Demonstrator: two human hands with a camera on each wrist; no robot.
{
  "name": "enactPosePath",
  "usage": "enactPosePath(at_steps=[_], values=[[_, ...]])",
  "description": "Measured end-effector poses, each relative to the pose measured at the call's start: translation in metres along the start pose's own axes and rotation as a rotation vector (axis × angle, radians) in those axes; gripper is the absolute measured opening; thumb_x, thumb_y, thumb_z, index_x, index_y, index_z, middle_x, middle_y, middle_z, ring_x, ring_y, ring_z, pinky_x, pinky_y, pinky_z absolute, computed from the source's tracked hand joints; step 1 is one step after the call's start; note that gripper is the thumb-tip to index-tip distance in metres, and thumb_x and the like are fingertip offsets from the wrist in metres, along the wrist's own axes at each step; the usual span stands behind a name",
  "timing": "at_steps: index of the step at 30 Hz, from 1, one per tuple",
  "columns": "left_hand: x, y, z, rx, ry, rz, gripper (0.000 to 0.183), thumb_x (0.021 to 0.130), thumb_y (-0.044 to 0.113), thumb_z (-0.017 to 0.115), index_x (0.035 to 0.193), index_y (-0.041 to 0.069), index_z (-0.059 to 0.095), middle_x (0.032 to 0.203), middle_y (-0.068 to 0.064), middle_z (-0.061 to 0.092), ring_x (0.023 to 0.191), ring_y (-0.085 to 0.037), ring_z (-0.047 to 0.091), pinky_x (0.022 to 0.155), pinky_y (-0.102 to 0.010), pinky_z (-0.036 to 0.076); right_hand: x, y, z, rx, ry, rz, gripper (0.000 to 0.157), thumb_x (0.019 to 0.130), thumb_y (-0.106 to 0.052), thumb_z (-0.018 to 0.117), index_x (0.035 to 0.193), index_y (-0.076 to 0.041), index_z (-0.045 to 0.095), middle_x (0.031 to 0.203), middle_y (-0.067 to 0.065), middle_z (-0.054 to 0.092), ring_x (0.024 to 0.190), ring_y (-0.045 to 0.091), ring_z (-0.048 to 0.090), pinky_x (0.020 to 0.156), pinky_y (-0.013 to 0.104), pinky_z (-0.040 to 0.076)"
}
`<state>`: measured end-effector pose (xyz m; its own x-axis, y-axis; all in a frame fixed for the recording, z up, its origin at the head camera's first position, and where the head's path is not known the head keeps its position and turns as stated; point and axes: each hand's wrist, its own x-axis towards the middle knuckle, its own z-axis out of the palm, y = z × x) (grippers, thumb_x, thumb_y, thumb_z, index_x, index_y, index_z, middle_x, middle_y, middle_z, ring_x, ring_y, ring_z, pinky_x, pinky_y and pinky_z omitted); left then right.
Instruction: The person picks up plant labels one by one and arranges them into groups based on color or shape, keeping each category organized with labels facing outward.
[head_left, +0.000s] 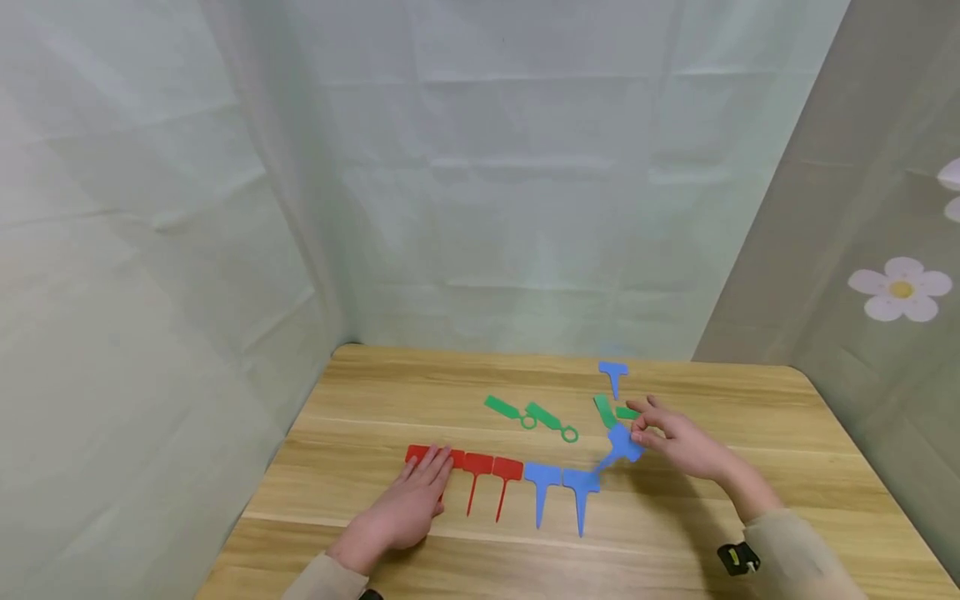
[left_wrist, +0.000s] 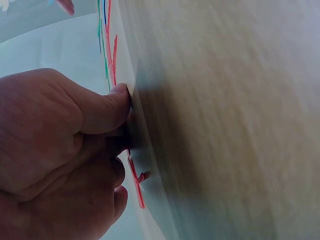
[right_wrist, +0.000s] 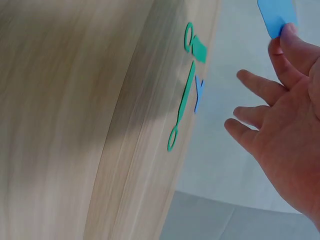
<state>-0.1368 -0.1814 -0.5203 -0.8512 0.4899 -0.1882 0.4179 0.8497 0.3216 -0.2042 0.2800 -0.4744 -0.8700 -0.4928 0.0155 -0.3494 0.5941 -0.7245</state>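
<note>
My right hand (head_left: 678, 437) pinches a blue T-shaped plant label (head_left: 621, 444) between thumb and index finger, the other fingers spread. In the right wrist view the label's flat blue head (right_wrist: 278, 17) is raised off the table. On the left, my left hand (head_left: 408, 504) rests with extended fingers on red T-shaped plant labels (head_left: 478, 464), partly covering them. Two blue plant labels (head_left: 542, 477) lie just right of the red ones, continuing the row with stems toward me. The held label's stem tip overlaps the end of that row in the head view.
Behind the row lie two green ring-ended labels (head_left: 551, 419). More green labels (head_left: 604, 411) are near my right hand, partly hidden. Another blue label (head_left: 613, 375) lies farther back on the wooden table (head_left: 420, 375). Pale cloth (head_left: 510, 208) hangs behind it.
</note>
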Motion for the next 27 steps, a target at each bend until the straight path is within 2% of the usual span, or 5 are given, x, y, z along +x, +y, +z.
enactPosePath(at_steps=[6, 11, 27], values=[[0.000, 0.000, -0.002, -0.002, -0.016, -0.005, 0.062, 0.108, 0.012, 0.059, 0.162, -0.008, 0.036, 0.175, -0.021, 0.024, 0.162, -0.043, 0.017, 0.128, -0.063, 0.016, -0.011, 0.002, -0.005, -0.032, -0.053, 0.003, 0.021, 0.108, -0.019, 0.065, 0.087, -0.019, 0.064, 0.165, 0.037, 0.031, 0.154, 0.066, -0.005, 0.111, 0.089, 0.005], [0.001, 0.001, -0.003, -0.008, -0.031, -0.019, 0.062, 0.109, 0.013, 0.059, 0.163, -0.007, 0.036, 0.175, -0.020, 0.023, 0.162, -0.042, 0.016, 0.129, -0.062, 0.015, -0.015, 0.003, -0.003, -0.116, -0.071, 0.012, 0.025, 0.107, -0.020, 0.066, 0.083, -0.026, 0.063, 0.166, 0.036, 0.031, 0.155, 0.064, -0.004, 0.112, 0.088, 0.002], [0.002, 0.003, -0.004, 0.017, -0.042, -0.034, 0.063, 0.109, 0.017, 0.060, 0.164, -0.004, 0.037, 0.176, -0.017, 0.023, 0.163, -0.038, 0.016, 0.129, -0.060, 0.018, -0.013, 0.000, 0.004, -0.186, -0.117, 0.008, 0.023, 0.103, -0.029, 0.071, 0.082, -0.028, 0.063, 0.165, 0.035, 0.033, 0.155, 0.064, -0.001, 0.118, 0.082, 0.002]])
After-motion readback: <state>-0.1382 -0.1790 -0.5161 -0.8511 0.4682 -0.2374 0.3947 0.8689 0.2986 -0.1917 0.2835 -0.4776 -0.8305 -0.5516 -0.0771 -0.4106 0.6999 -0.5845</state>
